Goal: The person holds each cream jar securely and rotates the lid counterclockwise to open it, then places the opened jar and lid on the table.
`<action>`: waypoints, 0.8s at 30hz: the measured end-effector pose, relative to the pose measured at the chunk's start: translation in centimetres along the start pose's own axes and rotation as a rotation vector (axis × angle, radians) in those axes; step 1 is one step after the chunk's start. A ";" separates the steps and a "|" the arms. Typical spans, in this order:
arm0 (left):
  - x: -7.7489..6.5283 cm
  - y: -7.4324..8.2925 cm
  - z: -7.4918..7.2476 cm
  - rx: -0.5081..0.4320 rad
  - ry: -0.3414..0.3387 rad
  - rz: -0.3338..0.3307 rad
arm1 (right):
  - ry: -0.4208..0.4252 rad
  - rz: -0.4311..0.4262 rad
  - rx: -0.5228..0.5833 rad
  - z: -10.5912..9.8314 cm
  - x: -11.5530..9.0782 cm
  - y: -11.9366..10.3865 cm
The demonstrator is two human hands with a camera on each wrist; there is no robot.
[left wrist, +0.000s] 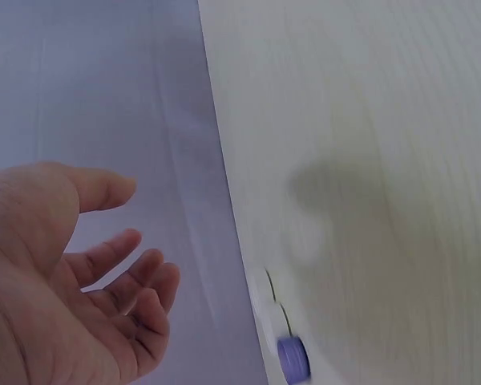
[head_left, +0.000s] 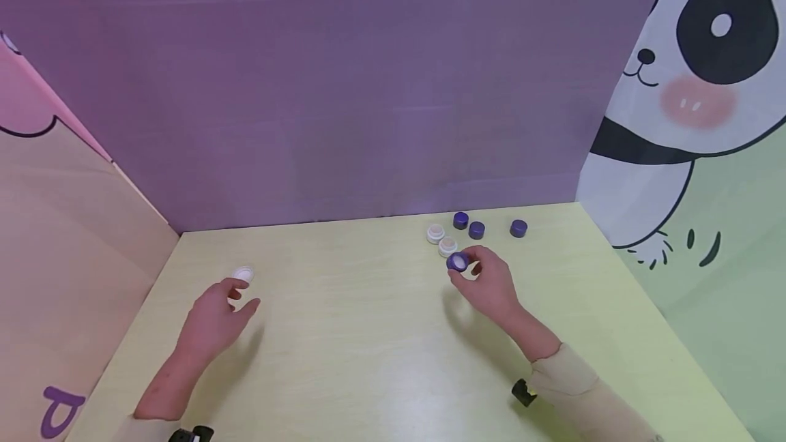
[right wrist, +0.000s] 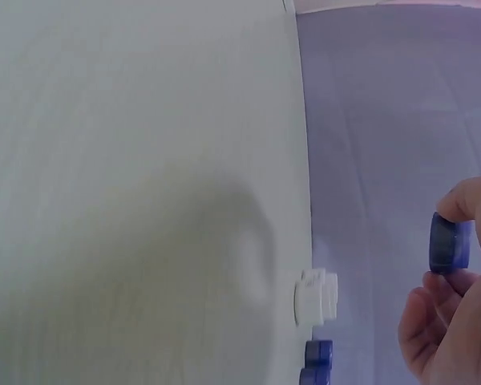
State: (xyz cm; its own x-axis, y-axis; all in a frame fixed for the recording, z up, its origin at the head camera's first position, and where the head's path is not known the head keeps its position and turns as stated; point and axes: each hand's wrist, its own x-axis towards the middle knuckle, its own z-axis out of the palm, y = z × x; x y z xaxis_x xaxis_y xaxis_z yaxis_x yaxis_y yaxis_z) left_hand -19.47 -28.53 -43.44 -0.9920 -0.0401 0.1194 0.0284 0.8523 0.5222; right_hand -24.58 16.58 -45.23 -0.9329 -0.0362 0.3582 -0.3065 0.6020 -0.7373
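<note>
My right hand (head_left: pixel 491 285) pinches a small purple cap (head_left: pixel 457 262) between thumb and fingertips, its pale inside turned up toward the head view. In the right wrist view the cap (right wrist: pixel 449 243) is seen edge-on above the table. Just beyond it two small white jars (head_left: pixel 447 246) stand close together, and purple caps (head_left: pixel 476 230) lie behind them. On the other side, my left hand (head_left: pixel 213 316) is over the table with loosely bent fingers and nothing between them. Its index fingertip overlaps a round white lid-like piece (head_left: pixel 243 273) in the head view.
Another purple cap (head_left: pixel 518 228) lies apart toward the back right. A purple cloth wall (head_left: pixel 381 101) rises along the table's far edge. Printed panels stand at both sides, with a panda (head_left: pixel 694 121) on the right one. The light wooden tabletop (head_left: pixel 350 333) lies between the hands.
</note>
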 end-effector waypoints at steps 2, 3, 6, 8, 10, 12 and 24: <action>-0.1 0.9 0.5 -0.005 -0.036 0.028 | -0.008 0.026 -0.040 -0.2 0.5 0.4; -0.1 1.4 0.7 -0.008 -0.048 0.043 | -0.012 0.037 -0.061 -0.4 0.8 0.7; -0.3 2.7 1.2 -0.027 -0.096 0.067 | -0.025 0.067 -0.121 -0.6 1.6 1.4; -0.4 3.5 1.5 -0.048 -0.136 0.067 | -0.041 0.084 -0.161 -0.6 2.2 2.0; -0.5 4.3 1.7 -0.068 -0.171 0.064 | -0.058 0.097 -0.189 -0.8 2.7 2.5; -0.4 5.0 2.0 -0.089 -0.194 0.068 | -0.071 0.111 -0.218 -0.9 3.2 2.9; 0.1 8.2 4.0 -0.173 -0.282 0.102 | -0.161 0.240 -0.325 -0.5 5.5 4.9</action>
State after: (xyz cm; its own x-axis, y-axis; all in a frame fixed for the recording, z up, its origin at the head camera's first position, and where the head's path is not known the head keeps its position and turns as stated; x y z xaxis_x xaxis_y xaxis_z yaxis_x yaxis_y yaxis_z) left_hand -19.84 -19.47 -42.51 -0.9773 0.2067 -0.0473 0.1252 0.7427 0.6579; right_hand -31.08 19.75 -46.63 -0.9960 0.0272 0.0854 -0.0254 0.8277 -0.5606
